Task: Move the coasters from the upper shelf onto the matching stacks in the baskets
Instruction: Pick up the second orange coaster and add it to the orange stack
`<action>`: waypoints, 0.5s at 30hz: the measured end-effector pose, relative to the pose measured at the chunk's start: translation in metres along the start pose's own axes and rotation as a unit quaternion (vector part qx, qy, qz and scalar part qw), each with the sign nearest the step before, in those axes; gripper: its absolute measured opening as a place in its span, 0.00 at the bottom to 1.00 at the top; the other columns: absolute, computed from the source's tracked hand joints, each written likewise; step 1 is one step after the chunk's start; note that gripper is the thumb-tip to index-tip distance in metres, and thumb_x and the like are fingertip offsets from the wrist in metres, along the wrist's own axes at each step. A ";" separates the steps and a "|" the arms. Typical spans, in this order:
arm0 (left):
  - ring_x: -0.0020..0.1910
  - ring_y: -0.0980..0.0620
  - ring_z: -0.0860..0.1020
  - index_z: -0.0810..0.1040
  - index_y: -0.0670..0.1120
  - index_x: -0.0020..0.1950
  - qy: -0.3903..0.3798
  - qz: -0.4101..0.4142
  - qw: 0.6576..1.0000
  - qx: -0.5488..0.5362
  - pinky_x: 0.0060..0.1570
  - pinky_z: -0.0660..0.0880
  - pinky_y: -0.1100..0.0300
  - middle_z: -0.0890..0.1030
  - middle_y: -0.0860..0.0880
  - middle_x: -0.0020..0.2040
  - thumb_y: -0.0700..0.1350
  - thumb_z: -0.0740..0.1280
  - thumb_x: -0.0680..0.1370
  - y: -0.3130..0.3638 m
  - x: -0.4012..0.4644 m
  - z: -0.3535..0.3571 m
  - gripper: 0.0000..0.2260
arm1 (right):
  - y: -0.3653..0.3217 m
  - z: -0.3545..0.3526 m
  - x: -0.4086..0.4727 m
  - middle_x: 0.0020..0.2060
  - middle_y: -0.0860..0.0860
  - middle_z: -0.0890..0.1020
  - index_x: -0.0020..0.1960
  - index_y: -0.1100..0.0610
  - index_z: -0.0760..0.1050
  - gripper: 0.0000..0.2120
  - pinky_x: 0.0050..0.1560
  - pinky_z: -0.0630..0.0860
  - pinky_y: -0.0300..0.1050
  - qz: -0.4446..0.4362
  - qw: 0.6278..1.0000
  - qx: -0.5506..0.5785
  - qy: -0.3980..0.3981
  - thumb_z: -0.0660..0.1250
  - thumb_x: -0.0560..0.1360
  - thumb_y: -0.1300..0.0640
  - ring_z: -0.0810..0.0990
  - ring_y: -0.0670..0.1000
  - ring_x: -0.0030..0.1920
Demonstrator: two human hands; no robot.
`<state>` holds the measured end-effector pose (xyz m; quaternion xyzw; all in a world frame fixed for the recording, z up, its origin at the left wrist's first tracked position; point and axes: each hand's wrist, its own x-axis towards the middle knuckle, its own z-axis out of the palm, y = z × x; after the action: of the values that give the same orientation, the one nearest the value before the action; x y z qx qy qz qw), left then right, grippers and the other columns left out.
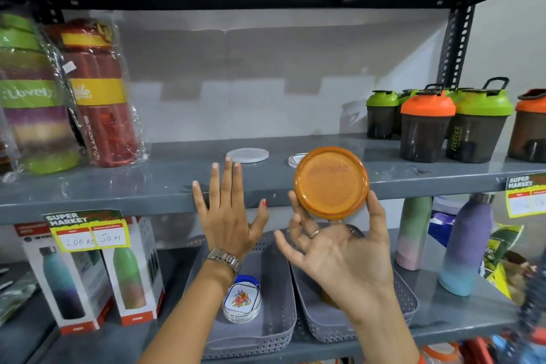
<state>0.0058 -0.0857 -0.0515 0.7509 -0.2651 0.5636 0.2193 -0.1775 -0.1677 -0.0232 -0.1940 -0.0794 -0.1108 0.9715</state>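
Right hand [339, 257] nearest, fingertips pinching the orange coaster [331, 182] by its rim above the right basket [407, 301]. Looks light, rigid, slick; edge grip suits. Left hand [227, 216] spread, empty. Beyond the coaster, a clear coaster [247, 155] waits.

Upper shelf [177, 186]: grey, spans mid frame.
On it, left: wrapped bottles [97, 91].
On it, centre: clear coaster [247, 154]; white coaster [296, 160], partly hidden.
On it, right: shaker cups [425, 124].
Lower shelf [443, 316]: two grey baskets [277, 334], boxed bottles [71, 284] left, pastel bottles [464, 245] right.
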 end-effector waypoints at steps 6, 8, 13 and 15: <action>0.75 0.51 0.50 0.57 0.40 0.73 0.018 0.028 0.999 -0.028 0.72 0.45 0.44 0.63 0.43 0.73 0.54 0.55 0.76 0.020 -0.009 0.003 0.30 | -0.012 -0.054 -0.014 0.58 0.60 0.81 0.54 0.58 0.79 0.28 0.52 0.78 0.57 -0.015 0.992 0.020 0.121 0.68 0.64 0.37 0.79 0.56 0.46; 0.75 0.51 0.49 0.58 0.40 0.73 0.002 0.039 0.999 -0.035 0.72 0.44 0.44 0.62 0.44 0.73 0.54 0.55 0.76 0.030 -0.012 0.004 0.29 | -0.016 -0.075 -0.017 0.57 0.62 0.81 0.52 0.58 0.77 0.26 0.52 0.76 0.56 -0.027 0.982 0.050 0.180 0.69 0.64 0.40 0.79 0.56 0.50; 0.76 0.51 0.46 0.59 0.41 0.73 0.009 0.069 0.997 -0.036 0.72 0.41 0.44 0.60 0.46 0.74 0.55 0.54 0.76 0.042 -0.016 0.012 0.29 | -0.039 -0.136 -0.008 0.50 0.66 0.80 0.48 0.62 0.76 0.22 0.50 0.76 0.52 -0.039 0.944 0.081 0.319 0.68 0.69 0.42 0.78 0.61 0.50; 0.76 0.51 0.46 0.58 0.41 0.74 0.015 0.061 0.997 -0.035 0.73 0.41 0.44 0.57 0.46 0.75 0.55 0.54 0.76 0.044 -0.016 0.014 0.29 | -0.050 -0.158 0.001 0.48 0.64 0.78 0.45 0.63 0.76 0.22 0.46 0.80 0.51 -0.026 0.928 0.073 0.365 0.67 0.70 0.42 0.77 0.62 0.47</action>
<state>-0.0160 -0.1261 -0.0689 0.7171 -0.3263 0.5772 0.2146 -0.1712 -0.2749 -0.1494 -0.0664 0.2674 -0.1926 0.9418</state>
